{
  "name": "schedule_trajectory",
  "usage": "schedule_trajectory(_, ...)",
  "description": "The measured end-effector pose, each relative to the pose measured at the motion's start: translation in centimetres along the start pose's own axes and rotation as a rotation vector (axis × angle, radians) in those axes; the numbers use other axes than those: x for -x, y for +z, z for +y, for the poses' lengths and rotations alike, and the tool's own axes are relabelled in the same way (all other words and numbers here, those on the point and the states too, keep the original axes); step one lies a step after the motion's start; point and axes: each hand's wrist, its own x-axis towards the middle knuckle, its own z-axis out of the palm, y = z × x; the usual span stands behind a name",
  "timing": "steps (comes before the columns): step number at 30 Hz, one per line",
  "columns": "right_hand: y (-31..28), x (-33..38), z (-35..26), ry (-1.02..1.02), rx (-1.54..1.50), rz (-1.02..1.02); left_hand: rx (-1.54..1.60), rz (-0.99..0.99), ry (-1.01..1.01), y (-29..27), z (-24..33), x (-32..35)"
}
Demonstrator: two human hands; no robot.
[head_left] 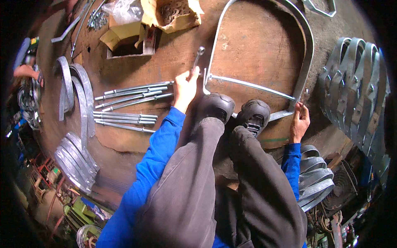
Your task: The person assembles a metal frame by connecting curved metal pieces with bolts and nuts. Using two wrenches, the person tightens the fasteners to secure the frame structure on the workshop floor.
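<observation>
A steel hoop frame [309,43] lies on the wooden board, with a straight rod [252,87] running across its lower part. My left hand [185,90] is closed round a wrench [197,59] whose ring end points away from me, just left of the frame's left end. At the rod's right end, my right hand [300,122] has its fingers pinched beside the frame's corner. A small metal piece [306,93] shows above those fingertips; whether they grip it is unclear. My shoes [253,115] rest at the frame's near edge.
Several threaded rods [132,94] lie left of my left hand. Curved steel bands [84,93] stand farther left; more bands [351,82] are stacked at right. An open carton [128,39] and a box of washers [175,14] sit at the back. Another person's hand [27,71] appears far left.
</observation>
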Motion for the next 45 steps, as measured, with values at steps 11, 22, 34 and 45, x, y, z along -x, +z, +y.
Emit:
schedule_trajectory(11, 1.9, 0.1, -4.2, 0.181, -0.201, -0.212, 0.922, -0.534, 0.225, -0.2, 10.6, -3.5)
schedule_trajectory(22, 5.5, -7.6, -6.1, -0.353, 0.363, -0.321, 0.21, -0.066, -0.049, -3.1, 5.6, -3.3)
schedule_trajectory(34, 15.6, -3.1, -14.0, -0.36, 0.086, -0.814, 0.255, -0.092, -0.106, -0.2, -0.1, -1.4)
schedule_trajectory(45, 22.4, -2.4, -12.2, -0.735, 0.404, -0.962, 0.446, -0.235, -0.255, -0.6, 0.4, -1.3)
